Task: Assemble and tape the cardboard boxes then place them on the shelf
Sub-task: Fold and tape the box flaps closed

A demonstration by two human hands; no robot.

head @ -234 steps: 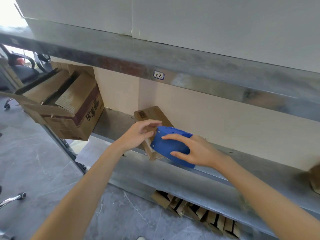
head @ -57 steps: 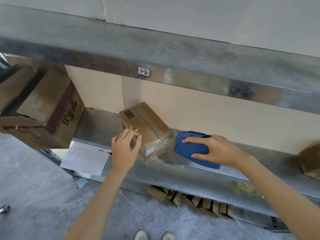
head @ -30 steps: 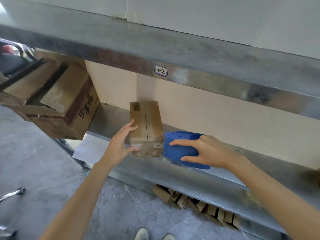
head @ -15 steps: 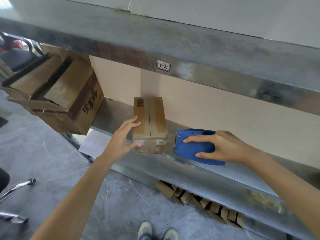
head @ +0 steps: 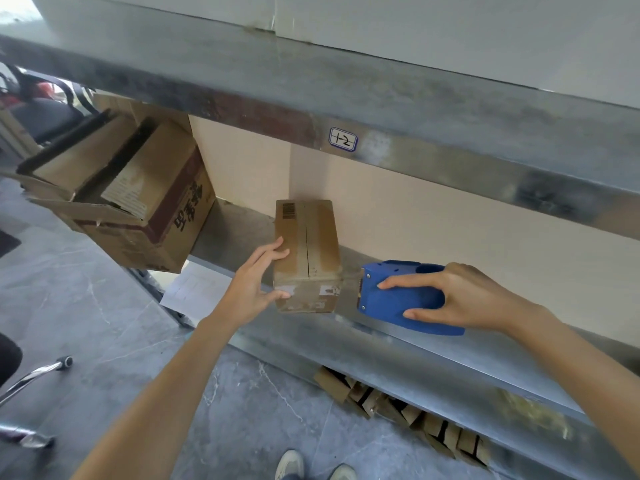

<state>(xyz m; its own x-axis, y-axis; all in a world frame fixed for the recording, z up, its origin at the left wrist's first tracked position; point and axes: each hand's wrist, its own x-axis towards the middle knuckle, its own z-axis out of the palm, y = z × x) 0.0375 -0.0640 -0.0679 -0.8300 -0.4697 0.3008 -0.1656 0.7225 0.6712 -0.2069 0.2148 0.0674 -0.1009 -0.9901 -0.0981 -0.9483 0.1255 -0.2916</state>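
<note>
Grey marbled floor (head: 104, 323) shows a white paper sheet (head: 195, 289) and a chrome chair leg (head: 34, 374).

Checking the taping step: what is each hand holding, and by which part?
Right hand grips the blue tape dispenser round its body. Left hand only presses the small cardboard box at its near left corner.

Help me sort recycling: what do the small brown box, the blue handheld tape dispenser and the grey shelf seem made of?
Small brown box: matte cardboard, shown by folded flaps and scuffed edges.
Blue tape dispenser: likely moulded plastic, uniform matte colour.
Grey shelf: probably galvanised steel, mottled dull sheen.
</note>
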